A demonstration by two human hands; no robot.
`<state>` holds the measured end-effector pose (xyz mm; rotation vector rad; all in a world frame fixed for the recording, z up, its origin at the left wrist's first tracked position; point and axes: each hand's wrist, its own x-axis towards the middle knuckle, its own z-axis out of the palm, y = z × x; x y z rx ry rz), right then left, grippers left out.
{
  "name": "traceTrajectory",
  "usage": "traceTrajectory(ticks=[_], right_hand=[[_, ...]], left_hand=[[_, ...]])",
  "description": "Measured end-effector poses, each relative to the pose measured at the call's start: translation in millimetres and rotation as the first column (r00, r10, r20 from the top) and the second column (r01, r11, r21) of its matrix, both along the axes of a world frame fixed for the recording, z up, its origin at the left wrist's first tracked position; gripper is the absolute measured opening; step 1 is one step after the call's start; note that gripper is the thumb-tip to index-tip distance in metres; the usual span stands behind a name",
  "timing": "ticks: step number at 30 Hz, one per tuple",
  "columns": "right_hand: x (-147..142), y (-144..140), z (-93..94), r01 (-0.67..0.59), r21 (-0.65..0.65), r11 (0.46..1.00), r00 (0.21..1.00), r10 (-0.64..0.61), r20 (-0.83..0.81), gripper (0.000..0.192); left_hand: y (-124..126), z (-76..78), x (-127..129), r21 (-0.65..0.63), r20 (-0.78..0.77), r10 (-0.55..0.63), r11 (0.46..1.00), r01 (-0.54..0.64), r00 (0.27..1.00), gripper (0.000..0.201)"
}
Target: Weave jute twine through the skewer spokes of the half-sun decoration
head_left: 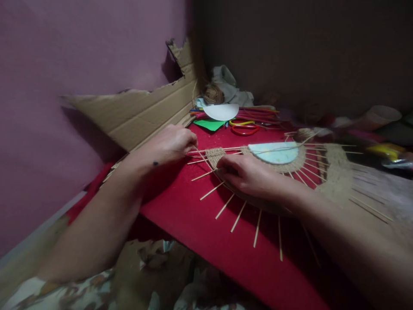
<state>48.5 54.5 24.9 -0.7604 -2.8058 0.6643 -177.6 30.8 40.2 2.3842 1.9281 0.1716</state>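
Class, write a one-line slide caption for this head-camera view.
Left hand grips twine among radiating sticks while right hand presses the woven disc on red cloth.

Floral patterned garment (48, 292); bare forearms; no rings.

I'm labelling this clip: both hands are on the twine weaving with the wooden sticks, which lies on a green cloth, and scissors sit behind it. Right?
Not quite. The cloth is red, not green; only a small paper sheet further back is green. The rest holds in the head view: the left hand and right hand are on the twine weaving with its wooden sticks, and the scissors sit behind it.
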Motion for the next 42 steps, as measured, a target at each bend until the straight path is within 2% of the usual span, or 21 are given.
traceTrajectory(ticks=[4,6,8,12,19,25,32,35,38,42], right_hand=[[-13,3,3.4,0.030,0.078,0.997,0.997,-0.035,0.067,0.019],[-22,3,4.1,0.023,0.143,0.989,0.995,-0.037,0.094,0.022],[-31,4,3.1,0.037,0.209,0.977,0.988,-0.068,0.141,0.024],[-49,6,-4.5,0.078,0.327,0.942,0.966,-0.153,0.208,0.027],[-59,15,-15.8,0.015,0.397,0.917,0.961,-0.123,0.248,0.025],[-57,20,-19.3,-0.023,0.390,0.921,0.962,-0.086,0.259,0.024],[-57,21,-16.4,-0.008,0.378,0.926,0.958,-0.101,0.268,0.020],[-56,20,-15.1,-0.014,0.387,0.922,0.958,-0.099,0.269,0.021],[-56,20,-14.7,-0.008,0.379,0.925,0.961,-0.098,0.260,0.023],[-53,16,-12.3,-0.028,0.362,0.932,0.962,-0.073,0.262,0.023]], left_hand=[[-3,-4.8,-4,-0.103,0.112,0.096,0.991,-0.085,0.989,0.017],[-8,-6.9,-2,-0.073,0.192,0.133,0.990,-0.121,0.972,0.017],[-11,-9.4,-2,-0.008,0.222,0.113,0.993,-0.114,0.968,0.015],[-12,-15.3,-6,0.063,0.151,-0.012,0.998,0.003,0.989,0.014],[-16,-18.8,-23,-0.037,0.015,-0.095,0.995,0.096,0.995,0.016],[-16,-22.5,-29,-0.096,-0.058,-0.076,0.993,0.070,0.995,0.018],[-19,-18.0,-25,-0.129,-0.087,-0.072,0.990,0.061,0.994,0.018],[-19,-17.5,-20,-0.090,-0.133,-0.031,0.996,0.019,0.991,0.019],[-18,-20.3,-13,0.029,-0.118,-0.003,1.000,0.007,0.993,0.020],[-15,-25.9,-5,0.201,-0.089,-0.021,0.979,0.039,0.996,0.020]])
